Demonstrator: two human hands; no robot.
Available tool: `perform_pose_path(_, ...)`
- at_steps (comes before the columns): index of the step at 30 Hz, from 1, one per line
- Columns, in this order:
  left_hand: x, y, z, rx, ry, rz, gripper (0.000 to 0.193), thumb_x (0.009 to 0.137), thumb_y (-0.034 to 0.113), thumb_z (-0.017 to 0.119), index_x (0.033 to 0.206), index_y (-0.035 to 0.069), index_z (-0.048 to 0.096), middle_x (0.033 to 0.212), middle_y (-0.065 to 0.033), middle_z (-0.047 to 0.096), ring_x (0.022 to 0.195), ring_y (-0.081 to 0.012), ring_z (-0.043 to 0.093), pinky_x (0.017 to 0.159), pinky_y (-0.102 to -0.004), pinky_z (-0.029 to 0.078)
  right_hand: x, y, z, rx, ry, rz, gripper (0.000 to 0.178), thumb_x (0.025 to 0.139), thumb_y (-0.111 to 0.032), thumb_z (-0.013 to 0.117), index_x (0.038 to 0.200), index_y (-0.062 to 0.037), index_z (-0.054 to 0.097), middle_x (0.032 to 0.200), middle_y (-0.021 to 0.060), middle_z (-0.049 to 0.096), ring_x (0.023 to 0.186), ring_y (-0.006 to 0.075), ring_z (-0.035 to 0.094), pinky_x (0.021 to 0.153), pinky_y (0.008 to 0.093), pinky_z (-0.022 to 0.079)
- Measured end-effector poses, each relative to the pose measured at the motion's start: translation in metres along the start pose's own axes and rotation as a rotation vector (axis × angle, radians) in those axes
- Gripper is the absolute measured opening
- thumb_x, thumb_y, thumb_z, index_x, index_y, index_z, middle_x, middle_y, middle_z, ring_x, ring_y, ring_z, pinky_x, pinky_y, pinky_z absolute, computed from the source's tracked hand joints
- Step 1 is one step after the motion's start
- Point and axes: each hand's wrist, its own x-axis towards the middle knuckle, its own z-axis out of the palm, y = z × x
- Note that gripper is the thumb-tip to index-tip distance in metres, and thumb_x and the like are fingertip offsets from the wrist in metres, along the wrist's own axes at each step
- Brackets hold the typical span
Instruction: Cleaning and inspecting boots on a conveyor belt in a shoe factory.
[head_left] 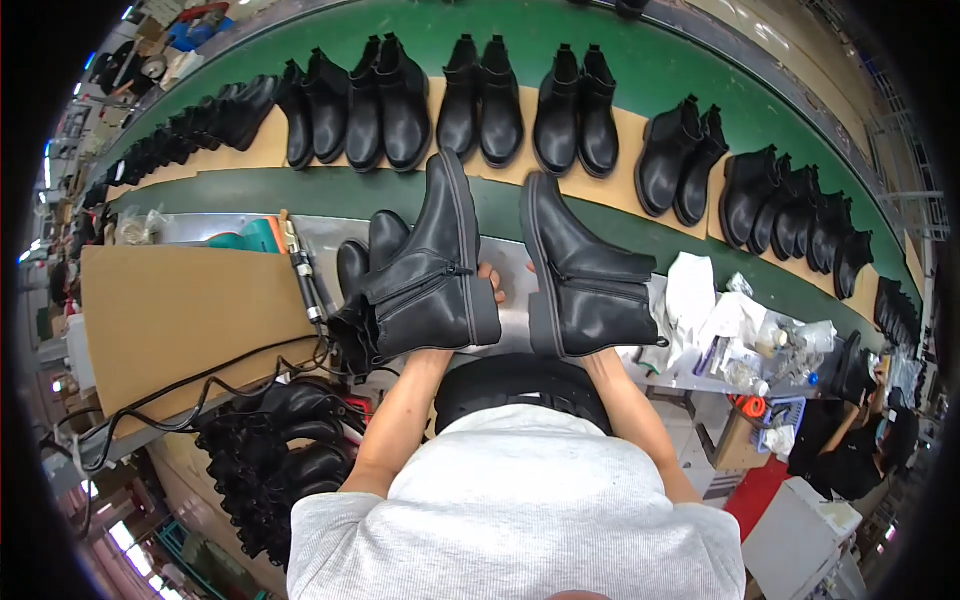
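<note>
Two black leather ankle boots are held up side by side, soles facing each other and zippers toward me. My left hand (pixel 493 281) is closed around the left boot (pixel 432 265); its fingertips show past the sole near the heel. Behind the right boot (pixel 585 275), my right hand (pixel 531 266) grips it, mostly hidden, with only a bit of finger showing by the sole. Both boots point toe up, their shafts turned outward. Left of the held pair, another pair of black boots (pixel 388 236) stands on the metal bench (pixel 510 318).
Pairs of black boots (pixel 480 110) line cardboard on a green conveyor (pixel 680 75) ahead. A cardboard sheet (pixel 190 320), a corded tool (pixel 303 275) and a black cable lie left. White cloths (pixel 690 305) and plastic bottles (pixel 745 372) sit right. More boots (pixel 290 450) are stored low left; a person (pixel 850 440) works at right.
</note>
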Motion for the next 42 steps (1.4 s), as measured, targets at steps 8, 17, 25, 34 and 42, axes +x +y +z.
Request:
perform_pose_path(8,0.017,0.014,-0.022,0.079,0.164,-0.166,0.031,0.090,0.029,0.048,0.111,0.006,0.047,0.105,-0.0071,0.049,0.098,-0.0211,0.048,0.084,-0.0319,0.042,0.024,-0.034,-0.032,0.192,0.135,0.090,0.051,0.093,-0.028,0.049,0.132,0.0015,0.036,0.127,0.0097,0.047,0.111,0.0175,0.049,0.096,0.0269,0.037)
perform_pose_path(17,0.018,0.055,0.057,1.139,-0.095,-0.103,0.075,0.082,0.016,0.065,0.142,0.004,0.021,0.135,-0.0102,0.041,0.114,-0.0159,0.045,0.100,-0.0304,0.033,0.051,-0.068,-0.081,-0.024,0.248,0.094,0.067,0.086,-0.027,0.061,0.136,0.0047,0.030,0.129,0.0143,0.046,0.116,0.0181,0.045,0.098,0.0268,0.033)
perform_pose_path(25,0.027,0.058,0.077,1.164,-0.181,-0.265,0.086,0.080,0.022,0.070,0.144,0.008,0.015,0.128,-0.0095,0.048,0.111,-0.0158,0.049,0.094,-0.0307,0.040,0.036,-0.025,-0.108,0.486,0.194,0.622,0.050,0.094,-0.029,0.048,0.135,-0.0023,0.039,0.122,0.0039,0.050,0.096,0.0094,0.051,0.090,0.0238,0.040)
perform_pose_path(34,0.064,0.008,0.071,0.065,0.113,-0.206,0.059,0.087,0.039,0.056,0.127,0.002,0.032,0.123,-0.0251,0.041,0.115,-0.0407,0.044,0.091,-0.0591,0.044,0.080,-0.083,-0.043,0.912,0.285,0.603,0.042,0.089,-0.048,0.050,0.110,-0.0123,0.057,0.105,0.0027,0.061,0.093,0.0159,0.058,0.081,0.0320,0.047)
perform_pose_path(42,0.056,0.007,0.056,-0.008,0.270,-0.180,0.058,0.086,0.037,0.058,0.127,0.005,0.032,0.125,-0.0254,0.038,0.120,-0.0399,0.039,0.095,-0.0587,0.041,0.080,-0.064,-0.035,0.927,0.330,0.701,0.037,0.085,-0.046,0.058,0.102,-0.0139,0.059,0.094,0.0018,0.061,0.082,0.0157,0.058,0.075,0.0302,0.046)
